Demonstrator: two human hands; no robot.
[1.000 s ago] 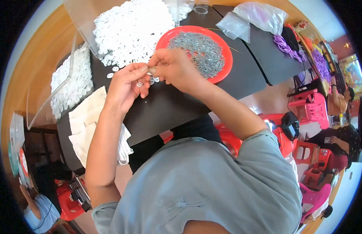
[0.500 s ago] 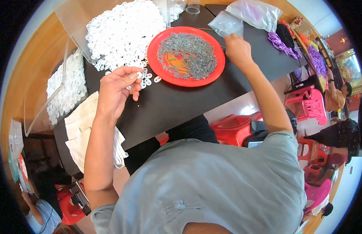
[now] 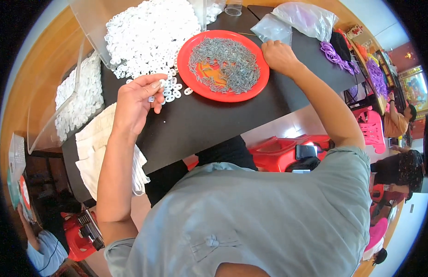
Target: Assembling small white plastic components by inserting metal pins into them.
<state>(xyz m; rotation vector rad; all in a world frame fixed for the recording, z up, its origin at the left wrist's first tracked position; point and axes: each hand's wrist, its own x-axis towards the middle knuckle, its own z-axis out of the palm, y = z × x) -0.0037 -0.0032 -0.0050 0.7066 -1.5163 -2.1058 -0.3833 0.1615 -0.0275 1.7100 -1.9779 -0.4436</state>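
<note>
My left hand (image 3: 139,102) hovers over the black table (image 3: 214,117), pinching a small white ring between thumb and fingers, right beside the edge of a large heap of white rings (image 3: 151,34). My right hand (image 3: 279,56) rests at the right rim of a red plate (image 3: 257,87) filled with small grey metal pieces (image 3: 225,62). Its fingers are curled against the plate's rim; what they hold is hidden.
A clear plastic tray (image 3: 61,115) of white rings stands at the left, with folded white cloth (image 3: 96,150) below it. Clear plastic bags (image 3: 299,21) and purple pieces (image 3: 334,53) lie at the far right. Red plastic stools (image 3: 287,150) stand under the table; other people sit at the right.
A second ago both hands met by the plate's left rim. My right hand has since moved to the plate's right rim, while my left stays by the white rings.
</note>
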